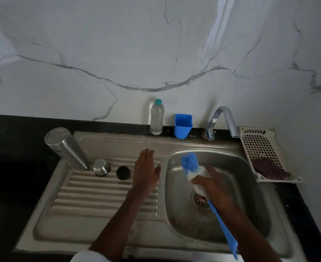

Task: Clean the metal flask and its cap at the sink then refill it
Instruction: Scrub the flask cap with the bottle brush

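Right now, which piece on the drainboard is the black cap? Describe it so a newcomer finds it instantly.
Start at the steel sink and its ribbed drainboard left of the basin. Three items line its far edge: the metal flask upside down, a small steel cup, then the black cap. It is the only dark, matte piece, nearest the open left hand.

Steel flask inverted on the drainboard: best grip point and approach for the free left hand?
Wrap the mid-body of the flask from its right side, where the open left hand is. It stands mouth-down, leaning, its wall smooth; the steel cap crowds its foot.
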Demonstrator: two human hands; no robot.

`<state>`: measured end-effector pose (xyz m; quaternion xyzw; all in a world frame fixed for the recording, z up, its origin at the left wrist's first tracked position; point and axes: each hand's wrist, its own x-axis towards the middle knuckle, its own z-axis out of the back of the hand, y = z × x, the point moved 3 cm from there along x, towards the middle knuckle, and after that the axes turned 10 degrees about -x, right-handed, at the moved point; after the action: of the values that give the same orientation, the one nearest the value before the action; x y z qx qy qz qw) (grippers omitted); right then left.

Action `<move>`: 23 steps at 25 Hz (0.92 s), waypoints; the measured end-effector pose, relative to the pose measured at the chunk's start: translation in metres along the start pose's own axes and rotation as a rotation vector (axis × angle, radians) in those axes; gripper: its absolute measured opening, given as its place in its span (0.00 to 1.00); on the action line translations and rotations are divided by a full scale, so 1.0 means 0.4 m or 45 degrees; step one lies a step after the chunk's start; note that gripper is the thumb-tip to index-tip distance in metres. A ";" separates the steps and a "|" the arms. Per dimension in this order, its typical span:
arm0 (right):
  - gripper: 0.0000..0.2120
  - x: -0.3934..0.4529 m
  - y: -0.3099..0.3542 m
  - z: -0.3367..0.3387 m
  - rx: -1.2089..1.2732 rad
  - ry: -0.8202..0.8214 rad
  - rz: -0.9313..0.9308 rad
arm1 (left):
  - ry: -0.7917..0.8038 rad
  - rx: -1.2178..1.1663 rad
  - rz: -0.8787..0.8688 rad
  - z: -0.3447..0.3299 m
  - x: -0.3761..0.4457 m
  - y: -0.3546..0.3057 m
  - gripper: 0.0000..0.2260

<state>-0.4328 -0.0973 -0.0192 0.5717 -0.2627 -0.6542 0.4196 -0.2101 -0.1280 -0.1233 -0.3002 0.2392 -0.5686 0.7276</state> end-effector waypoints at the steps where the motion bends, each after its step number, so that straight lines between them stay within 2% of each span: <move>1: 0.26 0.004 0.019 0.015 -0.025 -0.043 0.053 | 0.064 0.053 -0.001 -0.020 0.021 0.000 0.33; 3: 0.21 0.019 0.063 0.032 -0.036 -0.028 0.140 | 0.179 0.177 -0.015 -0.051 0.070 0.007 0.35; 5: 0.12 0.040 0.105 0.033 0.111 0.082 0.086 | 0.279 0.258 0.014 -0.070 0.121 0.030 0.37; 6: 0.11 0.053 0.125 0.031 0.233 0.169 0.032 | 0.324 0.280 0.048 -0.079 0.141 0.045 0.38; 8: 0.14 0.091 0.172 0.029 0.463 0.320 -0.022 | 0.381 0.309 0.095 -0.098 0.161 0.079 0.38; 11: 0.18 0.160 0.254 0.032 0.670 0.411 -0.038 | 0.373 0.279 0.096 -0.124 0.154 0.117 0.36; 16: 0.14 0.294 0.385 0.025 0.829 0.266 -0.114 | 0.421 0.274 0.120 -0.135 0.165 0.132 0.36; 19: 0.13 0.389 0.409 0.003 0.876 0.189 -0.254 | 0.425 0.282 0.141 -0.141 0.163 0.141 0.36; 23: 0.21 0.492 0.417 -0.027 0.919 0.173 -0.385 | 0.424 0.276 0.154 -0.145 0.165 0.142 0.35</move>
<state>-0.3798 -0.3480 0.0119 0.7566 -0.3602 -0.5350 0.1072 -0.1955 -0.1920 -0.2050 -0.1071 0.3113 -0.5882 0.7387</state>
